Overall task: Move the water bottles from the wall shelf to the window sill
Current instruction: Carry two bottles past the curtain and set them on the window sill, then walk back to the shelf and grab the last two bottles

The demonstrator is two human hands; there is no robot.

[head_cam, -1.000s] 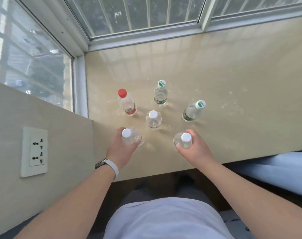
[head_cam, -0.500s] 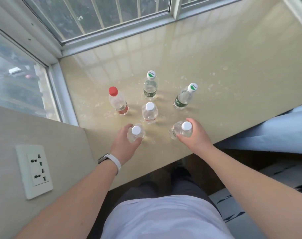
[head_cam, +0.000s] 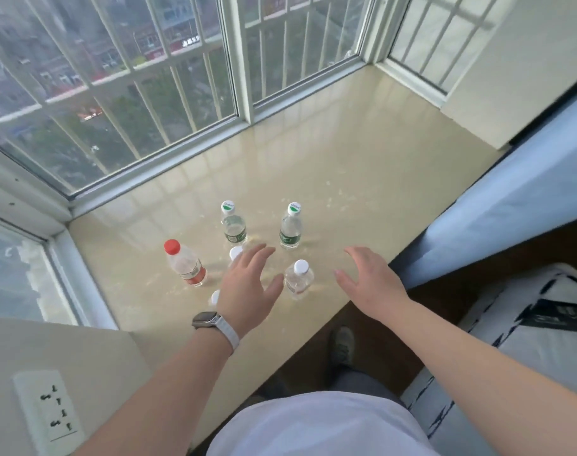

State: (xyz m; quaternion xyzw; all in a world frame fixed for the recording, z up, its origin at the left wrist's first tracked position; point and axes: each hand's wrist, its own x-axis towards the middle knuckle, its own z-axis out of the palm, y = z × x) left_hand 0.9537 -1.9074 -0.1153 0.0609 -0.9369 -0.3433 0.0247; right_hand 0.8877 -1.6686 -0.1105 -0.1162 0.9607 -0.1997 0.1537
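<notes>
Both my hands hang over the glossy beige stone window sill (head_cam: pixel 330 166) with fingers spread and relaxed, holding nothing. My left hand (head_cam: pixel 247 284), with the grey watch on its white strap (head_cam: pixel 205 320) at the wrist, sits above the cluster of bottles. My right hand (head_cam: pixel 367 278) hovers off to the side, near the sill's front edge and apart from any bottle. The bottles stand upright on the sill. There is a clear plastic bottle with a red cap and red label (head_cam: pixel 185 266), and two clear bottles with green labels and green-and-white caps (head_cam: pixel 234 225) (head_cam: pixel 290 227) stand behind it. A small clear bottle with a white cap (head_cam: pixel 298 279) is just beside my left thumb. Two more white caps (head_cam: pixel 235 252) (head_cam: pixel 215 297) peek out at the edges of my left hand, their bodies hidden beneath it, and I cannot tell whether my palm touches them. I judge the setting-down step done for this batch. The wall shelf is out of view, so I cannot say whether more bottles wait there. The next move calls for lifting my left hand straight up and back, since a sideways sweep could tip the light bottles packed close under it.
</notes>
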